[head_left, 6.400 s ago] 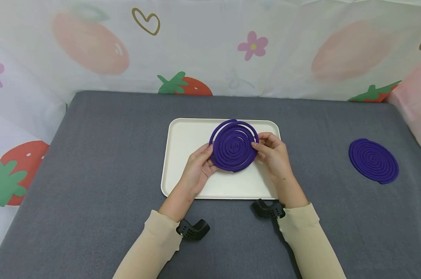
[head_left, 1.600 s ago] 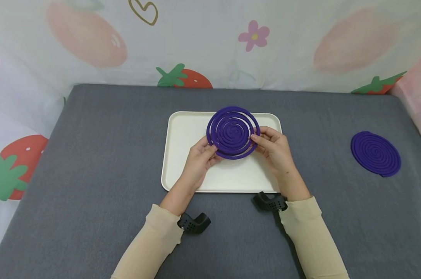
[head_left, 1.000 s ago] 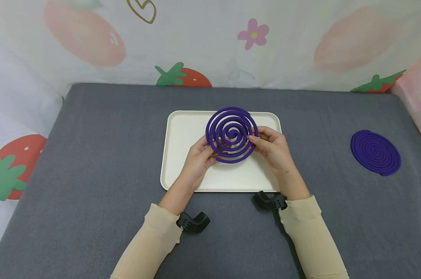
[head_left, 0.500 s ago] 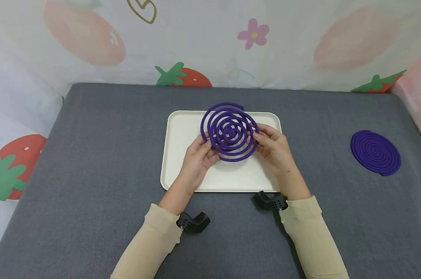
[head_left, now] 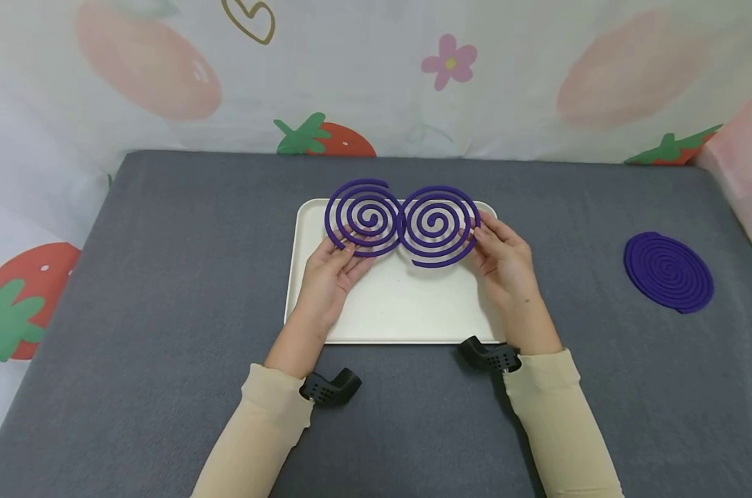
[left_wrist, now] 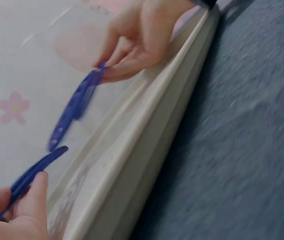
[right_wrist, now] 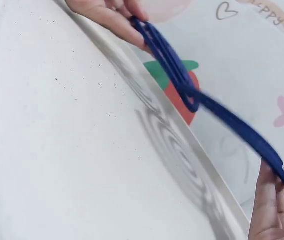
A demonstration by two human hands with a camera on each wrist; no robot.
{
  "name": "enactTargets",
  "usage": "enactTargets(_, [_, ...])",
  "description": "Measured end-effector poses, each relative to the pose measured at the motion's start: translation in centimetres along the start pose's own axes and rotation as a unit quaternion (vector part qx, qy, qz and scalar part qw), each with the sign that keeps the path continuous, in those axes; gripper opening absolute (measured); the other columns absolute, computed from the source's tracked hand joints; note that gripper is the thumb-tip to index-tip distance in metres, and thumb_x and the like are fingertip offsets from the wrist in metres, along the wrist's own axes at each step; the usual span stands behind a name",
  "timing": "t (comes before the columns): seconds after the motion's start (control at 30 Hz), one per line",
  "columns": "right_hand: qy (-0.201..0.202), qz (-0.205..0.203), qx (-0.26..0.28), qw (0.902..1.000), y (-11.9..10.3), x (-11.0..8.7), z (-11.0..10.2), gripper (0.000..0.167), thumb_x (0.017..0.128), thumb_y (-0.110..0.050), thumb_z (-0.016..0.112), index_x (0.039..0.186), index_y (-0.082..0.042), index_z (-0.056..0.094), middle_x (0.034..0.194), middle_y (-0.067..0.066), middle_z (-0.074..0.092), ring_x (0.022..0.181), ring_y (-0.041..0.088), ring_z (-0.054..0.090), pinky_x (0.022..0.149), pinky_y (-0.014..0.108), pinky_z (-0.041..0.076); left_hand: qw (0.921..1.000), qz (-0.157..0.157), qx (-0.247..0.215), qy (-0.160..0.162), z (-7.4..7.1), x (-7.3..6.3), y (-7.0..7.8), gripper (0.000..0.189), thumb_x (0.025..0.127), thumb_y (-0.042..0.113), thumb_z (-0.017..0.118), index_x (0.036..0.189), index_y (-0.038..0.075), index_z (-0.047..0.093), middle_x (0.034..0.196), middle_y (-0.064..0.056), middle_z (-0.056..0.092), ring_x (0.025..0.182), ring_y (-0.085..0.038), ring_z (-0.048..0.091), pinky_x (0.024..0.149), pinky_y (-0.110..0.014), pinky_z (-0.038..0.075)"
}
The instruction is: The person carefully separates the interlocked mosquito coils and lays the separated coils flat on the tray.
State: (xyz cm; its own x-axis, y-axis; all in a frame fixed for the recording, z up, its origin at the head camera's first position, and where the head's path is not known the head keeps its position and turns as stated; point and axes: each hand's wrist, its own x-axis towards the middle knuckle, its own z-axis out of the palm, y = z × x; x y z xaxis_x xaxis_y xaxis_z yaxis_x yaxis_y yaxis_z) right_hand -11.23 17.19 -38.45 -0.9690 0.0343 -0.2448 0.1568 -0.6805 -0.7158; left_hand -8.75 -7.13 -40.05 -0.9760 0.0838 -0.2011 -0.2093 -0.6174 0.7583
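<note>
Two purple mosquito coils are held up over the white tray (head_left: 400, 311), side by side. My left hand (head_left: 322, 287) pinches the left coil (head_left: 371, 223) by its lower left rim, thumb on top and fingers underneath. My right hand (head_left: 511, 273) pinches the right coil (head_left: 434, 221) at its right edge. In the head view their inner rims overlap; whether they touch is unclear. Seen edge-on in the right wrist view, the right coil (right_wrist: 242, 127) slopes down toward my right hand (right_wrist: 277, 210). Gaps show between the rings of both.
Another purple coil (head_left: 668, 273), its rings tightly packed, lies on the grey cloth (head_left: 164, 277) at the right. Small dark crumbs (right_wrist: 57, 79) dot the tray. A printed curtain (head_left: 376, 83) hangs behind the table.
The nested disc has come apart into two coils. My left hand has moved left with one, my right hand slightly right with the other. The third coil has stayed put.
</note>
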Motion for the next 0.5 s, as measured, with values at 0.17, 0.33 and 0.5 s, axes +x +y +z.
enactTargets(0.17, [0.028, 0.001, -0.002, 0.9996, 0.13, 0.04, 0.11, 0.023, 0.092, 0.011, 0.047, 0.111, 0.001, 0.056, 0.091, 0.009, 0.066, 0.08, 0.015, 0.064, 0.074, 0.022, 0.055, 0.9996, -0.011, -0.003, 0.026, -0.4, 0.18, 0.33, 0.039, 0.101, -0.002, 0.03, 0.14, -0.006, 0.031, 0.138, -0.028, 0.04, 0.128, -0.033, 0.042, 0.096, -0.032, 0.046])
enactTargets(0.33, [0.041, 0.002, -0.009, 0.9991, 0.32, 0.12, 0.18, 0.021, 0.093, 0.01, 0.047, 0.107, 0.0, 0.058, 0.09, 0.009, 0.065, 0.08, 0.014, 0.064, 0.073, 0.022, 0.055, 0.9992, -0.017, -0.002, 0.036, -0.39, 0.21, 0.46, 0.039, 0.102, -0.002, 0.029, 0.14, -0.006, 0.031, 0.139, -0.027, 0.041, 0.128, -0.031, 0.043, 0.096, -0.032, 0.045])
enactTargets(0.5, [0.042, 0.003, -0.02, 0.9989, 0.45, 0.28, 0.16, 0.027, 0.094, 0.009, 0.046, 0.12, 0.005, 0.052, 0.095, 0.01, 0.065, 0.086, 0.015, 0.065, 0.079, 0.024, 0.054, 0.9987, -0.022, 0.003, 0.047, -0.37, 0.28, 0.46, 0.04, 0.102, 0.001, 0.032, 0.141, -0.006, 0.031, 0.139, -0.026, 0.041, 0.127, -0.031, 0.043, 0.096, -0.032, 0.045])
